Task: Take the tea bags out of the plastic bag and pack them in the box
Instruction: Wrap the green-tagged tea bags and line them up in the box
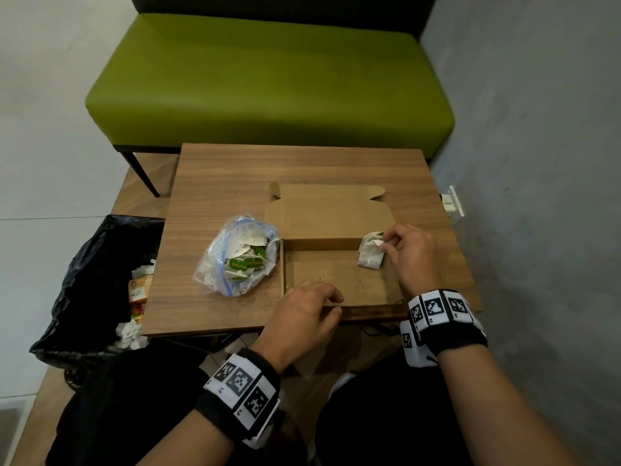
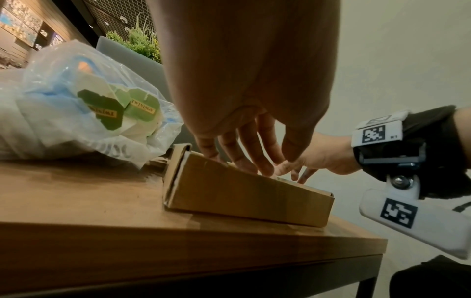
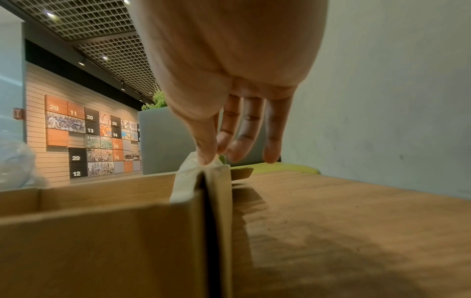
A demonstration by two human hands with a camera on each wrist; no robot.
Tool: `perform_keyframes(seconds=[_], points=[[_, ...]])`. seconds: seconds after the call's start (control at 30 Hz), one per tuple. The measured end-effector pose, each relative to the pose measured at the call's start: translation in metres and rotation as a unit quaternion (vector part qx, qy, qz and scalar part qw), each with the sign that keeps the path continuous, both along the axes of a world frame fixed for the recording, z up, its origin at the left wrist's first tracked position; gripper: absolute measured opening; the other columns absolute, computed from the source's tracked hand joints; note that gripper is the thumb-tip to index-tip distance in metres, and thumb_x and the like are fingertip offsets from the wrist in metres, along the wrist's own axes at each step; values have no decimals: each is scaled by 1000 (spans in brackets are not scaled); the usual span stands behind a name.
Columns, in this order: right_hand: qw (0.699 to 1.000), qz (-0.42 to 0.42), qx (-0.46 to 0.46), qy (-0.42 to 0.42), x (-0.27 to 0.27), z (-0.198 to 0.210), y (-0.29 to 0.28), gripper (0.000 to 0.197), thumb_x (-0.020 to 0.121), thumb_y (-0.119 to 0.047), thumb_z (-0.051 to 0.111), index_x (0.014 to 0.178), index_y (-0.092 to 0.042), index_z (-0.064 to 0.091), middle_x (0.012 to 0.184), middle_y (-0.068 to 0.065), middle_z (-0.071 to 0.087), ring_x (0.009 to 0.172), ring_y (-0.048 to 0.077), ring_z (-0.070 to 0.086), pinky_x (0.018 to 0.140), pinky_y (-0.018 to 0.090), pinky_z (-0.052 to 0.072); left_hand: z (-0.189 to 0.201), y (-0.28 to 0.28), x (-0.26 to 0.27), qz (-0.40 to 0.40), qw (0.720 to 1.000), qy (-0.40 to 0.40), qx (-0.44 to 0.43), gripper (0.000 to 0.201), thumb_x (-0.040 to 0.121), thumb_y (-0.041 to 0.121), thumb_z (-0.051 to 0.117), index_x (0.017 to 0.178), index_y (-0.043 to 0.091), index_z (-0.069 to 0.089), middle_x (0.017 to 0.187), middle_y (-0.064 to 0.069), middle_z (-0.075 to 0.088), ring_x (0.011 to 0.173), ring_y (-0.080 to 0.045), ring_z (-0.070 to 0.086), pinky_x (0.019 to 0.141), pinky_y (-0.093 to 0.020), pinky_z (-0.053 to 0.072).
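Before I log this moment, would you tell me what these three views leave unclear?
- How many tea bags the right hand pinches: head view too small, right wrist view blocked by the box wall.
- How many remain in the plastic bag: overlapping, behind crinkled film.
- Left hand fingertips: head view hides them under the knuckles; left wrist view shows them on the box rim, grip unclear.
- Bin contents: partly hidden by the table.

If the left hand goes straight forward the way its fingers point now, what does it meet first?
The left hand rests on the near wall of the box, fingers pointing over its bare floor. Going straight on, it would probably meet the far wall below the open lid first; depth is unclear. The tea bags lie further right.
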State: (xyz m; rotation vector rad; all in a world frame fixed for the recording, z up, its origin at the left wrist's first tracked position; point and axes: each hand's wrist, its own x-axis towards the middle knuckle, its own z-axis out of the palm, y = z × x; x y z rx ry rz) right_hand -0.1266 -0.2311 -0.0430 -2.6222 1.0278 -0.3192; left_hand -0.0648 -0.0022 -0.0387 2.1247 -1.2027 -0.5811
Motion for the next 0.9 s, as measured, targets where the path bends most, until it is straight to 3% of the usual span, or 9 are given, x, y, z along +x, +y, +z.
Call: perform_keyframes(seconds=[0.1, 0.2, 0.33, 0.47, 0.57, 0.67, 0.8, 0.9], points=[[1000, -6, 10, -6, -2, 4, 4, 9, 84, -25, 76, 92, -25, 71, 87, -9, 68, 82, 13, 62, 64, 28, 44, 5, 2, 2, 2, 1000, -3, -26, 19, 96, 29, 57, 113, 26, 64, 109, 13, 63, 101, 1, 48, 94, -22, 41], [999, -8, 22, -25, -3, 7, 14, 11, 84, -31, 75, 90, -25, 69, 82, -12, 65, 77, 11, 60, 64, 30, 50, 12, 6, 10, 33, 996, -19, -74, 16, 93, 26, 58, 108, 25, 65, 101, 14, 61, 93, 3, 47, 87, -19, 41], [997, 50, 60, 11, 0, 15, 43, 7, 88, -38, 69, 91, -31, 67, 78, -16, 62, 78, 6, 59, 71, 34, 53, 27, 20, 41, 173, 968, -137, -119, 15, 87, 23, 59, 100, 21, 65, 99, 6, 57, 95, -11, 50, 83, -31, 46], [998, 48, 2, -43, 5, 31, 72, 9, 88, -37, 67, 86, -28, 69, 79, -13, 65, 74, 8, 58, 61, 27, 43, 44, 44, 80, 276, 934, -222, -55, 13, 80, 14, 68, 92, 20, 68, 111, -5, 54, 104, -25, 49, 83, -41, 40], [996, 63, 22, -57, 14, 42, 94, 9, 89, -37, 66, 89, -29, 69, 80, -14, 64, 75, 6, 57, 61, 25, 43, 45, 63, 98, 260, 948, -178, 51, 25, 75, 17, 71, 98, 28, 68, 130, -2, 50, 120, -26, 47, 93, -48, 37], [988, 140, 53, -45, 32, 43, 124, 14, 90, -38, 64, 97, -28, 70, 88, -13, 66, 83, 8, 58, 69, 28, 48, 44, 75, 101, 227, 958, -124, 125, 39, 74, 24, 70, 111, 35, 65, 141, 4, 47, 129, -23, 46, 98, -51, 37], [971, 224, 77, -18, 63, 36, 164, 27, 90, -41, 62, 114, -28, 65, 102, -10, 67, 97, 13, 56, 78, 36, 51, 41, 80, 97, 219, 965, -109, 98, 44, 76, 27, 65, 119, 34, 61, 133, 11, 55, 119, -21, 55, 94, -48, 42], [971, 228, 71, 5, 79, 32, 179, 27, 89, -42, 62, 109, -24, 64, 104, -5, 64, 101, 17, 53, 78, 38, 50, 38, 85, 95, 226, 965, -106, 77, 44, 78, 29, 65, 122, 31, 59, 129, 11, 58, 111, -23, 61, 93, -45, 43]])
